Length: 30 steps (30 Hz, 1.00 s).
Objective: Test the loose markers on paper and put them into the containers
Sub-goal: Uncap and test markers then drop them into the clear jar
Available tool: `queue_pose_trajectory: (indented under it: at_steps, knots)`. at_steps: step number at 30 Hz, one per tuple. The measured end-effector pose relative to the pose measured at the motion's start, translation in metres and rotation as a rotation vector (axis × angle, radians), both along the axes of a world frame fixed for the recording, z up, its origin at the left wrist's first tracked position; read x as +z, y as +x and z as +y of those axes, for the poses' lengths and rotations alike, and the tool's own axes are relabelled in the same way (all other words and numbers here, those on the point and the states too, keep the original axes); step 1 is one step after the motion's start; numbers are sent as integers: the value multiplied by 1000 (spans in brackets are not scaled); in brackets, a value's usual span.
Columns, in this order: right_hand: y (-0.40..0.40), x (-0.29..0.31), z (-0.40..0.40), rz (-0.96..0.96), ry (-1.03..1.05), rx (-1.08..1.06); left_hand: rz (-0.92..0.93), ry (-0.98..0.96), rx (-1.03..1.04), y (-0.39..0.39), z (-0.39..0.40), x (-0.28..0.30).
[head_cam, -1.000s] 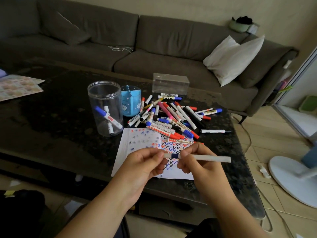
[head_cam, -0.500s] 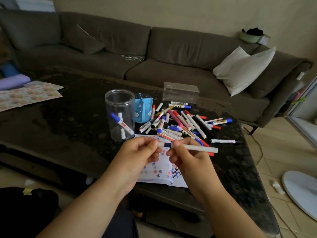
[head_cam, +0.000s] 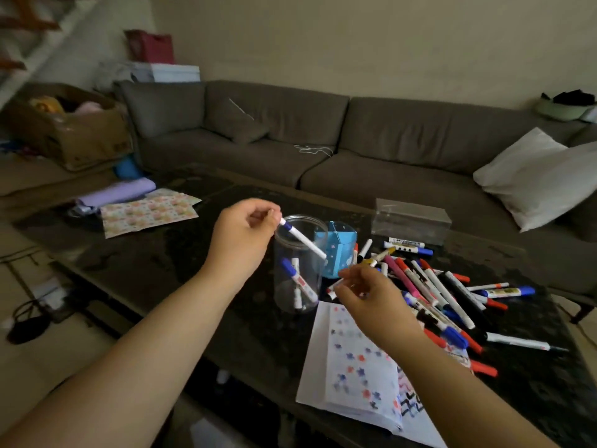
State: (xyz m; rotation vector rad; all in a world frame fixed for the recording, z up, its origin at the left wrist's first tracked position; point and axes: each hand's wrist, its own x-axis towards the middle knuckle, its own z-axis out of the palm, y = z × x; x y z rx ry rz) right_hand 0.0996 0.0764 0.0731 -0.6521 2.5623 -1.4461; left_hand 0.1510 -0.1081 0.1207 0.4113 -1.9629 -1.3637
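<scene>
In the middle of the frame my left hand (head_cam: pixel 240 236) pinches a blue-capped marker (head_cam: pixel 302 238) by its cap end, tilted over the mouth of the clear jar (head_cam: pixel 298 266). Only a few markers sit in that jar, so I think most of the job is left. Just right of it my right hand (head_cam: pixel 368 294) has its fingers bent, and I cannot tell if it holds anything. The paper (head_cam: pixel 349 367) below has many test marks. A big pile of markers (head_cam: pixel 442 292) waits at the right. All this sits on a dark table (head_cam: pixel 181 253), with a gray sofa (head_cam: pixel 323 137) behind.
</scene>
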Motion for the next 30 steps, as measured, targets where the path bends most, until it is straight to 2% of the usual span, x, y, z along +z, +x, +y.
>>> queue_pose_trajectory:
  at_steps: [6, 17, 19, 23, 30]
  knots:
    - [-33, 12, -31, 95, 36, 48, -34, -373, 76, -45, -23, 27]
    - [-45, -5, -21, 53, 46, 55, -417, -515, -51, -74, -16, -28]
    - [-42, -9, -14, 46, 44, 51, -385, -604, -5, -67, -11, -34]
    - [-36, -15, 7, 55, 70, 43, -187, -734, 31, -48, 7, -36]
    - [-26, -40, 71, 59, 170, -69, -264, -674, -290, -32, 64, -73]
